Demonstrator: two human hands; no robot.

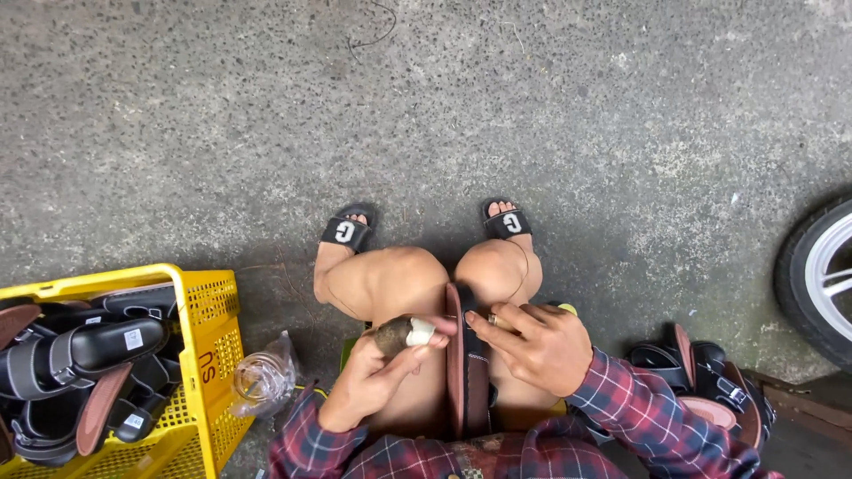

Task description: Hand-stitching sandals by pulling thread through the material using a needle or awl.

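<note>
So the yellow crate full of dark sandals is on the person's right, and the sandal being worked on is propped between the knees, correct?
Not quite. In the head view the yellow crate of dark sandals sits on the person's left, not the right. The rest holds: the sandal being worked on is propped between the knees, with the left hand and right hand at it.

One view only, from a camera worn on the person's head. It faces almost straight down over the seated body, with the far ground at the top of the frame. The left hand (368, 377) and right hand (532, 341) lie close beneath the lens, low and central. The concrete floor (426, 106) fills the upper half, further off. A yellow basket (200, 306) is cut by the left edge, a wheel (821, 279) by the right. No second view overlaps.
</note>
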